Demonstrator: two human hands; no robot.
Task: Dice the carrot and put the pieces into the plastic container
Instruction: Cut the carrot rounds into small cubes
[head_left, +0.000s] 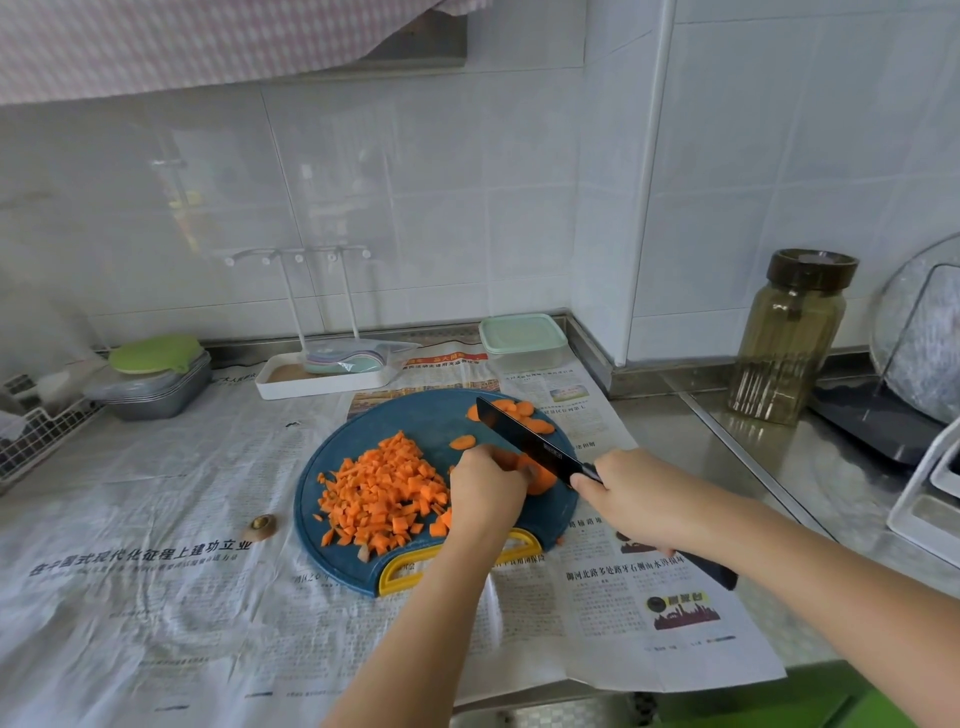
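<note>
A round blue cutting board (363, 566) with a yellow handle lies on newspaper. A heap of diced carrot (384, 488) covers its left half. Round carrot slices (524, 413) lie at the far right edge, and one slice (462, 442) lies alone near the middle. My left hand (485, 493) holds a stack of carrot slices (540, 478) down with curled fingers. My right hand (644, 499) grips the handle of a black knife (530, 441), whose blade rests against that stack. The plastic container (522, 340) with a pale green lid on stands behind the board by the wall.
A carrot end (262, 525) lies on the newspaper left of the board. A white tray with a rack (322, 376) and a grey tub under a green lid (153, 376) stand at the back. A tinted jar (789, 338) and a dish rack (930, 499) are on the right.
</note>
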